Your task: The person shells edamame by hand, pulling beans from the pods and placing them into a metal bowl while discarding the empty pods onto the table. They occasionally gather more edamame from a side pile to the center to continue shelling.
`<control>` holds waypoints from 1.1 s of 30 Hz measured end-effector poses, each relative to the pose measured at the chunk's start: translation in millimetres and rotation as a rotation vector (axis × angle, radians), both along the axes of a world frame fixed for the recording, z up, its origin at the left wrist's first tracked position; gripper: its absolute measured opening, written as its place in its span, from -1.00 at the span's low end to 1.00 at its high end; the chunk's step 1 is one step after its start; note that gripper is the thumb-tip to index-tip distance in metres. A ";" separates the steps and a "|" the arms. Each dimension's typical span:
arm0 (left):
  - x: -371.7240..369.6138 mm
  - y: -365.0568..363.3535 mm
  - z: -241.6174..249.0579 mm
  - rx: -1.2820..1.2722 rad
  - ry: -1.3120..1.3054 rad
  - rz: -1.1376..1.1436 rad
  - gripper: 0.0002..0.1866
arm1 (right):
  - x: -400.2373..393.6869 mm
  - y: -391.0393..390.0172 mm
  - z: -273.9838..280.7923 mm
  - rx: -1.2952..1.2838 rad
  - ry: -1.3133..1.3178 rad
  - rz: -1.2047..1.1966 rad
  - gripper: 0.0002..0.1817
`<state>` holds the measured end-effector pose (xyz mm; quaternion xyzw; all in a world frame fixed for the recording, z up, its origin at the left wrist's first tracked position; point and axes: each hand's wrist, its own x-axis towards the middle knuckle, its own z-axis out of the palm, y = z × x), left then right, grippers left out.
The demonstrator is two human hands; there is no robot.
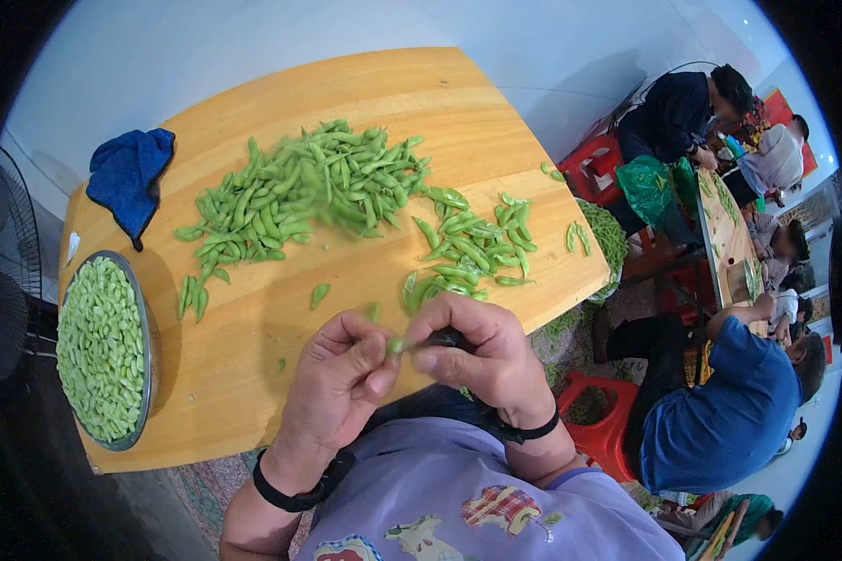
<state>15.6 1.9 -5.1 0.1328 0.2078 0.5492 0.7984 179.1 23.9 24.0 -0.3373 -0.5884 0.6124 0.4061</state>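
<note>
My left hand (339,372) pinches a small green soybean piece (395,346) between thumb and fingertips, just above the table's near edge. My right hand (472,353) is closed right beside it, its fingertips meeting the green piece, and a dark item (447,338) shows between its fingers. Beyond my hands lies a big heap of soybean pods (299,182) on the wooden table (243,374). A smaller pile of flattened pods (468,245) sits to its right. At the left, a metal bowl (146,374) is filled with shelled green soybeans (101,351).
A blue cloth (131,178) lies at the table's far left corner, and a fan (9,224) stands past that side. To the right are red stools (597,425), a basket of pods (601,241), a person in blue (734,411) and other seated people at another table (725,224).
</note>
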 end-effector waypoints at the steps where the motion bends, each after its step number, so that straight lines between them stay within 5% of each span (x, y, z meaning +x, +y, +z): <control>1: -0.7 0.9 1.9 -0.016 0.045 0.009 -0.94 | 0.3 -0.6 1.9 0.003 0.000 -0.002 -0.83; 9: -0.3 -0.4 11.0 0.011 0.317 0.045 -0.88 | 1.7 -3.9 14.6 0.074 -0.237 -0.064 -0.82; 11: 0.2 -5.2 18.6 0.104 0.658 0.088 -0.87 | 1.9 -3.4 16.1 0.116 -0.252 -0.060 -0.81; 15: -4.0 -7.1 23.3 0.098 0.763 0.072 -0.90 | -0.2 -2.9 5.8 0.227 -0.267 -0.049 -0.81; 27: -6.5 -10.4 11.8 0.051 0.530 -0.002 -0.94 | 2.1 -6.0 3.1 0.077 -0.109 0.039 -0.83; 33: -13.3 -5.3 0.4 -0.092 0.028 -0.207 -0.89 | 6.9 4.8 1.0 -0.255 0.007 0.142 -0.83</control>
